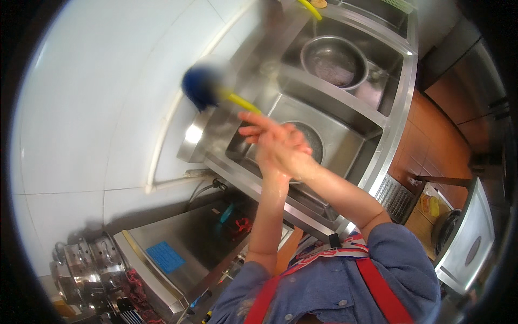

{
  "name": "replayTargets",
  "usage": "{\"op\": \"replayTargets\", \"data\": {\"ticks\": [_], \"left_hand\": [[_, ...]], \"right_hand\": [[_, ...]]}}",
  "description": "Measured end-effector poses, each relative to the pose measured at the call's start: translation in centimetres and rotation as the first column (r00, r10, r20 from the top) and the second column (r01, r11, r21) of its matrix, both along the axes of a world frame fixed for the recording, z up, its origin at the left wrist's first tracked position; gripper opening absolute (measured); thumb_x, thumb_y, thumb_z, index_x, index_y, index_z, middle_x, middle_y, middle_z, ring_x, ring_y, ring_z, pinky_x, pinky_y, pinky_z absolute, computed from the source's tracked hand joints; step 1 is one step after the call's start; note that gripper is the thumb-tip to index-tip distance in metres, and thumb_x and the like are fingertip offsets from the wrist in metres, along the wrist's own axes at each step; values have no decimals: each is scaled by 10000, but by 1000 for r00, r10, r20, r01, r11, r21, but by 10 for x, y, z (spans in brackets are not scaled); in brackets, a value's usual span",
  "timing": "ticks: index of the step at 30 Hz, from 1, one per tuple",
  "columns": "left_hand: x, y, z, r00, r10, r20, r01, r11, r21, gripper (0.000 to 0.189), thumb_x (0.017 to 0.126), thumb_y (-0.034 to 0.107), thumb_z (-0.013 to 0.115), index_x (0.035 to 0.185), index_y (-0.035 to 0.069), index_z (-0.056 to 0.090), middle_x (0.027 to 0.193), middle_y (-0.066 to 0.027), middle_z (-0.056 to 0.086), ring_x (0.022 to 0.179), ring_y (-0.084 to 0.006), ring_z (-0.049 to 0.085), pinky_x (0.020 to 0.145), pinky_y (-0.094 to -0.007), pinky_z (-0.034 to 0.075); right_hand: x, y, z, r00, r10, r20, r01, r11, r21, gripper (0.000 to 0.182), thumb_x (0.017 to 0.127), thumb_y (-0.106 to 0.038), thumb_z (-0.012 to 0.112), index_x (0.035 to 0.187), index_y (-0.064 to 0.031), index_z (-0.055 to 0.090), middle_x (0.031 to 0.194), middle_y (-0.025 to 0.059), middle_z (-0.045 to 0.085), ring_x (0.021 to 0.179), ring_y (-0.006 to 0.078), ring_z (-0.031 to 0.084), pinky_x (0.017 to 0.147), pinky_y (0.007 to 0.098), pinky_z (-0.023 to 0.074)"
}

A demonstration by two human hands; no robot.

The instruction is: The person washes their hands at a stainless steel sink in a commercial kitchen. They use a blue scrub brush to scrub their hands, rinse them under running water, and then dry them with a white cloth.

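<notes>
My left hand (267,152) and my right hand (289,156) are pressed together above a stainless steel sink basin (344,129). Both are wet, and no tool or vessel shows between them. Curled fingers appear to wrap around the right hand, while other fingers extend toward the upper left; the overlap partly hides which belong to which hand. Beneath them, a round metal bowl (317,141) sits in the basin, largely covered by my hands. A yellow hose (245,102) ends close to the extended fingertips.
A blurred dark blue object (199,86) is near the white tiled wall (101,101). In the adjoining basin stands a metal bowl (334,60) with liquid, below another yellow hose (311,9). Perforated metal pots (83,267) and a steel-topped unit (174,239) are at lower left.
</notes>
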State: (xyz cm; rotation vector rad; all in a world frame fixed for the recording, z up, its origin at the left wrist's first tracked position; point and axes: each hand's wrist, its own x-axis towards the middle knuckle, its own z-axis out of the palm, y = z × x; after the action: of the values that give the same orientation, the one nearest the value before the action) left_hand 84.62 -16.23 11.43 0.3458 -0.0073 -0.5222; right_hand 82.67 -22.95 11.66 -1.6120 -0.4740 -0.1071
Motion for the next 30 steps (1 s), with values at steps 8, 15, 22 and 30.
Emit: {"op": "replayTargets", "data": {"ticks": [8,15,22,30], "left_hand": [[5,16,-17,966,-53,254,53,999,7,425,845,334,433,1141,32,389,729,-81,476,666,-200,509,585,-318,451],[-10,-9,30,956,261,132,-292,870,396,237,851,283,475,952,69,469,685,-23,439,626,-165,436,585,-294,371],[35,67,5,877,283,390,-293,956,-34,218,874,233,476,704,111,415,584,11,330,541,-102,336,519,-242,310],[51,118,-26,817,564,-115,-545,823,162,226,886,226,426,898,18,512,905,-98,525,833,-199,489,748,-307,415]], "right_hand": [[1,6,9,961,-128,245,118,991,56,288,838,-193,439,1056,-6,446,929,109,506,744,225,507,695,326,403],[16,16,19,698,716,37,205,-249,947,125,887,-194,413,789,-121,442,686,-23,385,487,75,342,422,189,316],[15,8,1,719,660,-215,-98,403,910,252,785,36,448,1033,36,492,1144,177,490,1035,252,512,875,317,431],[143,28,25,787,-428,444,531,837,-134,267,767,-75,517,1009,37,529,997,221,522,933,324,497,803,364,413]]}}
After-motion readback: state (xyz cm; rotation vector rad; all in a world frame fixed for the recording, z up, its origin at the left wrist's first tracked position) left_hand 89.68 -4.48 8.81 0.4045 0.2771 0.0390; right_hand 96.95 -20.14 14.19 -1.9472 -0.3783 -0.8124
